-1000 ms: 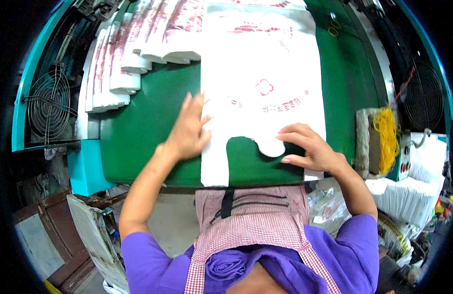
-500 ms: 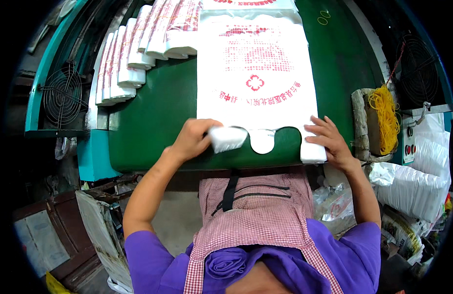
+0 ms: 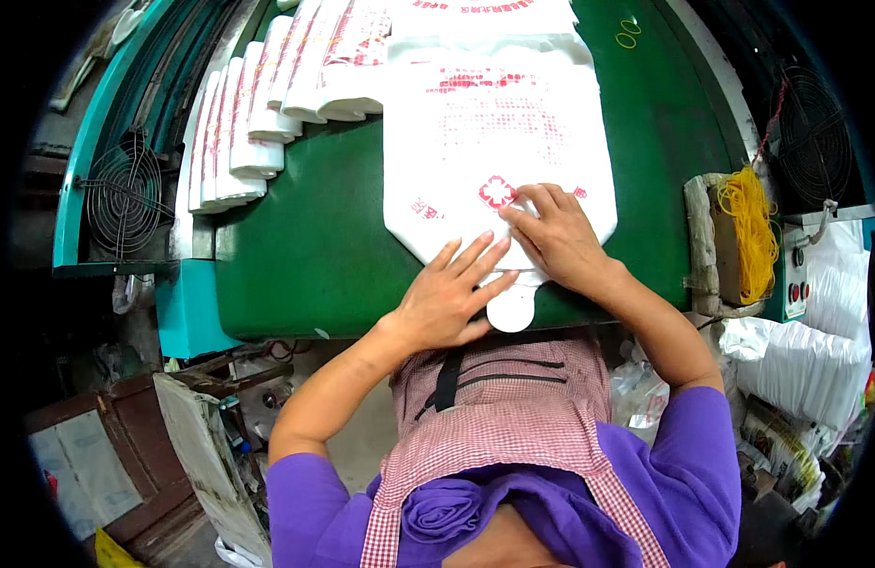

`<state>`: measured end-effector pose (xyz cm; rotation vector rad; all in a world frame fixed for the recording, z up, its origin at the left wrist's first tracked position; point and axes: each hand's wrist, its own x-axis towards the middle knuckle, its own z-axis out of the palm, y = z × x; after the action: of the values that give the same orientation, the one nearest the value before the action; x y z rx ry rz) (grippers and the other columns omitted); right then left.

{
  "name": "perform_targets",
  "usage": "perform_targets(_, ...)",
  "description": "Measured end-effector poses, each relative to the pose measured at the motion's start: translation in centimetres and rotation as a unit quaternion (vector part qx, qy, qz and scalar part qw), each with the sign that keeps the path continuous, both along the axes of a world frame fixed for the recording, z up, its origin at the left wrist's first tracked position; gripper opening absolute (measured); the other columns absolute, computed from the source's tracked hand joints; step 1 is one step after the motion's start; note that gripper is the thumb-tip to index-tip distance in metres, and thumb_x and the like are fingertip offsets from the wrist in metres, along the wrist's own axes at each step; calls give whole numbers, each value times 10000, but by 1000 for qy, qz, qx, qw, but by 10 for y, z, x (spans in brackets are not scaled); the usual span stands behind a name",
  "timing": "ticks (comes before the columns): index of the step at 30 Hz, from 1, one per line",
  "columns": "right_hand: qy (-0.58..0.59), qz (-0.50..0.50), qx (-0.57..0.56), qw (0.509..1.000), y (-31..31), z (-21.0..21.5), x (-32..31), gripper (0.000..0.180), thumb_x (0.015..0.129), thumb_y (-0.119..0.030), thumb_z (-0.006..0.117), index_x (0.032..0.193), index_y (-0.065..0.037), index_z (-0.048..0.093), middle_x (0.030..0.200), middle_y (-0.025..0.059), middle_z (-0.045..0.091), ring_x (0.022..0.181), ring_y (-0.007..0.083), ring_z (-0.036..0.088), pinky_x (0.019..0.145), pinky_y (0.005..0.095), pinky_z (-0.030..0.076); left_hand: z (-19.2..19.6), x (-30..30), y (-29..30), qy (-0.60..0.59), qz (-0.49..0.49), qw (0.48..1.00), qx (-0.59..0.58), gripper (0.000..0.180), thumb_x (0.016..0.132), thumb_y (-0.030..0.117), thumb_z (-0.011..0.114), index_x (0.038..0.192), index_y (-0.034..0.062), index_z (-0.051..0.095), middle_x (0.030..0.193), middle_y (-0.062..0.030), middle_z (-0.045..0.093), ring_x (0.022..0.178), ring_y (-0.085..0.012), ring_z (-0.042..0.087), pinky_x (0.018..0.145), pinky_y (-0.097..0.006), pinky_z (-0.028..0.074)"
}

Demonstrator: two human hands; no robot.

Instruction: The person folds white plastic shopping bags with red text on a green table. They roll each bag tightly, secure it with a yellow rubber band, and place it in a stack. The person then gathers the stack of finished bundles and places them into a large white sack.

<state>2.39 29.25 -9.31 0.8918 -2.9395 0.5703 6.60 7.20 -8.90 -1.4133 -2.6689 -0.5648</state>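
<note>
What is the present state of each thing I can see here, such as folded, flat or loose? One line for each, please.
White printed bag: lying flat, near corners folded inward
Round tab: unfolded, sticking out toward the person
Left hand: fingers spread on the bag
Right hand: fingers bent, on the bag
Bag bundles: folded narrow, overlapping
Yellow bands: bunched, hanging
Two yellow rings: loose

The green tabletop [image 3: 305, 246] is bearing a bag stack [image 3: 499, 137], bundles [image 3: 270, 90] (red-printed) left of it, yellow bands [image 3: 627, 35] right of it.
</note>
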Motion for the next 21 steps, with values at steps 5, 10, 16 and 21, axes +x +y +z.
perform_targets(5,-39,-15,-41,998,29,16,-24,488,928,-327,532,1322,-43,479,1456,180,352,1378,376,255,1083,528,262,-15,-44,17,-24,67,988,137,274,782,119,572,1048,102,636,1008,-161,662,938,-302,650,767,-396,517)
perform_targets(10,17,33,-57,998,18,36,-18,634,875,-418,588,1369,-55,425,1459,188,337,1381,369,255,1097,525,246,11,-138,15,-178,149,973,2,243,801,212,629,985,54,643,923,-176,667,833,-347,631,765,-430,488)
perform_targets(16,45,18,58,997,21,-2,-21,733,820,-465,626,1386,-62,391,1465,192,314,1389,362,240,1105,512,243,16,-82,2,73,57,995,42,531,723,220,707,1210,72,554,1212,-154,549,1074,-300,546,908,-417,447)
perform_targets(21,11,37,-275,961,13,10,34,491,754,-65,714,1217,-19,558,1392,233,405,1294,374,408,1057,431,354,-3,-90,25,38,135,988,-68,490,646,51,660,1128,67,573,1145,-128,581,1025,-298,582,829,-404,491)
